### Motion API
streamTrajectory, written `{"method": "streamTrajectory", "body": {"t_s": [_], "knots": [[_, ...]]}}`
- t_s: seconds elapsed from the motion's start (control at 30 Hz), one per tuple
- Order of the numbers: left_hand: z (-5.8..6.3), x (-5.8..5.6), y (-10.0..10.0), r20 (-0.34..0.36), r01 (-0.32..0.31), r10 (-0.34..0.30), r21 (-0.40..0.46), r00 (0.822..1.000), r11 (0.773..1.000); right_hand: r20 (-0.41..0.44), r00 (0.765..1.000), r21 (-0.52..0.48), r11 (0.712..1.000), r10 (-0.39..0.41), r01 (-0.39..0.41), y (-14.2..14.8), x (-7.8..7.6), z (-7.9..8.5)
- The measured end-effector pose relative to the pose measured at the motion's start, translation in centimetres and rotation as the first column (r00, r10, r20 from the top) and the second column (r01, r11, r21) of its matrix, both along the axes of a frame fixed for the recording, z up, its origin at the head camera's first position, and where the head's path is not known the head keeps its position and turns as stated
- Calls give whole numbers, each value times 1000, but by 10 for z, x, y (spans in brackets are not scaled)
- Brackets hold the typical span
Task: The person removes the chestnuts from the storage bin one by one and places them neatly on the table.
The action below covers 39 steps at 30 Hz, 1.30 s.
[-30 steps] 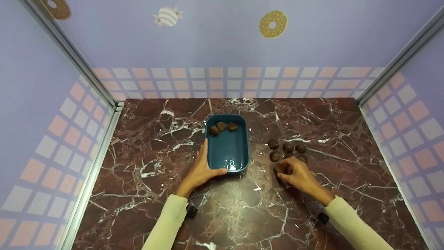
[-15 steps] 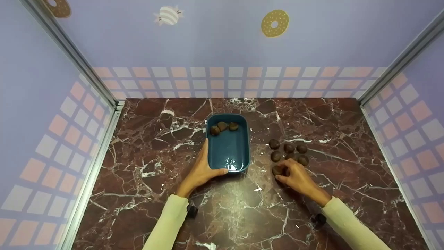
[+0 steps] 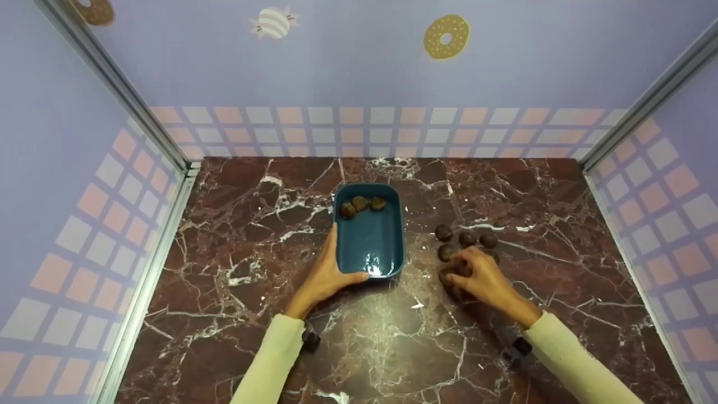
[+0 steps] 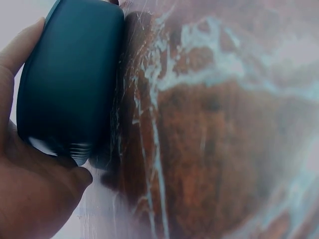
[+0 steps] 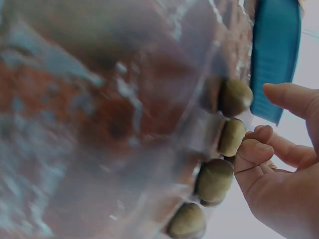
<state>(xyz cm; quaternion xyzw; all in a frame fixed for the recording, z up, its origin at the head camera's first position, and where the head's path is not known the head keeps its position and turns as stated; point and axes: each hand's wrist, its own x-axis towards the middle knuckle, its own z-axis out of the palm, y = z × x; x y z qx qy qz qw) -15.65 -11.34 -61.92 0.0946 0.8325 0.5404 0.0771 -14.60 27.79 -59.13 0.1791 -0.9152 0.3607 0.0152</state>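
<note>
A blue rectangular dish (image 3: 370,241) stands mid-table, with three brown chestnuts (image 3: 359,204) at its far end. My left hand (image 3: 324,272) holds the dish by its near left corner, fingers along the left side and thumb on the front rim; the left wrist view shows the dish (image 4: 75,74) from outside. Right of the dish, my right hand (image 3: 479,279) hovers over a cluster of loose chestnuts (image 3: 466,239), partly covering it. Its thumb and fingers are apart, bent, with nothing between them in the right wrist view, close beside a chestnut (image 5: 232,137).
The dark red marbled tabletop (image 3: 241,336) spreads around the dish. A lilac back wall (image 3: 359,67) with a checkered band closes off the far edge, and side walls with metal corner strips (image 3: 140,280) stand left and right.
My right hand has let go of the nearest chestnut, which now lies slightly further left, and has shifted a little away from me over the cluster. The left hand keeps its hold.
</note>
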Motion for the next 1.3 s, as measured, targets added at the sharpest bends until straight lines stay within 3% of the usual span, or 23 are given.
{"method": "streamTrajectory", "body": {"t_s": [0.33,1.3], "knots": [[-1,-1,0,-13,-1,2,47,1000,999,-38,999,8,999,37,-37,-13,-23,21],[-2,-1,0,-15,3,-2,52,1000,999,-69,981,31,984,179,-177,-68,-80,53]]}}
